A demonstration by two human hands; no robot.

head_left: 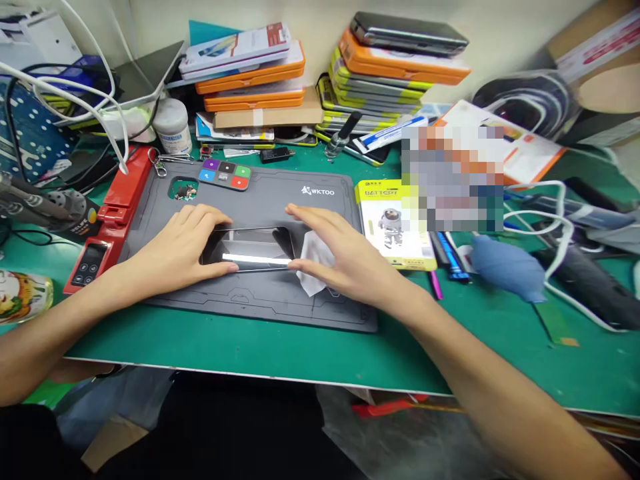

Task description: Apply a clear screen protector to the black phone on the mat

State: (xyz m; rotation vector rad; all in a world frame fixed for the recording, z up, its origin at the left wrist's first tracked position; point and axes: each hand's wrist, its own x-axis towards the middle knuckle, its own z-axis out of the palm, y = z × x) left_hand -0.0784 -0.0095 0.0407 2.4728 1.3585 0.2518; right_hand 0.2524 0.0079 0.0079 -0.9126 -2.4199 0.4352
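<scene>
A smartphone (250, 245) with a dark, glossy screen lies on the grey work mat (300, 303), a bright strip of light reflected in it. My left hand (193, 243) is around its left end, with fingers along the far edge and the thumb along the near edge. At the other end, my right hand (345, 250) has its thumb by the near corner and its fingers spread apart, the index fingertip beyond the far corner. A crumpled white tissue (313, 260) is partly hidden beneath my right hand.
Left of the mat stands a red device (105, 230) with a small display. To the right are a yellow battery box (397, 227), a blue air blower (507, 267) and cables. Stacked orange cases (255, 90) and a white jar (173, 127) stand behind. Part of the view is pixelated.
</scene>
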